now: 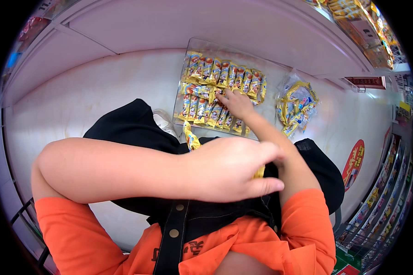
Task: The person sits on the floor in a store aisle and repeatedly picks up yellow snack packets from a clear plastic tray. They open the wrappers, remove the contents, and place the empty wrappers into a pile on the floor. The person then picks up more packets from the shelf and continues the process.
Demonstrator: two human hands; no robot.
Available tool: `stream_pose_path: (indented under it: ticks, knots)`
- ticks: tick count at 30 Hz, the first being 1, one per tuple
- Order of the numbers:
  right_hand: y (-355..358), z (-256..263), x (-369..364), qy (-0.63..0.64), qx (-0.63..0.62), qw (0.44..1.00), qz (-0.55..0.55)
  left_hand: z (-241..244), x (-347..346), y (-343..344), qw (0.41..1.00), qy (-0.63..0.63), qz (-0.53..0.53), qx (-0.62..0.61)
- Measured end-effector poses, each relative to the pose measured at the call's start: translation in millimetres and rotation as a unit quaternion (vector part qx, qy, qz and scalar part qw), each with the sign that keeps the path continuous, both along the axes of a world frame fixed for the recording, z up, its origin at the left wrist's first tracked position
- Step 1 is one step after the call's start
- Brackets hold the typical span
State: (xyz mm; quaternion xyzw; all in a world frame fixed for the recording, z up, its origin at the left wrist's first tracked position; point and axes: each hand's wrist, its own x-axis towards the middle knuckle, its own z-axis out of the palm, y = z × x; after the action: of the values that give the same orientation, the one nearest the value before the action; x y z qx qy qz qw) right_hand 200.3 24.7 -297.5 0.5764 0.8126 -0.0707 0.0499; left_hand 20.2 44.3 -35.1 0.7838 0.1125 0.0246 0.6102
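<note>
My right hand [239,104] reaches into a shallow clear plastic box [278,61], its fingers spread against the yellow snack packets. Rows of these small packets [224,74] stand along the far and near sides, while others [199,90] lie crosswise between. Closer to the camera, my left hand [234,168] hangs over my lap, palm down, thumb apart from the curled fingers. A bit of yellow wrapper [259,172] shows under it, and another yellow packet [191,137] juts out past the wrist. The palm is hidden, so its grip on them is unclear.
To the right of the box, an opened clear and yellow plastic bag [296,106] lies crumpled on the pale floor [65,86]. A shelf base [141,24] runs behind the box. Stocked racks [382,202] stand at the right. My knees flank the near side of the box.
</note>
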Motion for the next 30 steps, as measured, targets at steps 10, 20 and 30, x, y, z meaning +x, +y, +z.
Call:
stream_pose_path:
  ticks: [10,20,30]
  knots:
    - [-3.6,223.8,17.8,0.465,-0.349,0.81,0.079,12.0,0.4,15.5,0.962,-0.034,0.181,-0.203]
    - [-47.3,273.5,-6.0,0.742,-0.299,0.565,-0.2,0.3,10.5,10.2,0.885,-0.129,0.262,-0.362]
    - [-44.7,276.9,34.1,0.6,0.054,0.748,-0.279,10.8,1.4,8.3,0.949,0.079,0.092,-0.292]
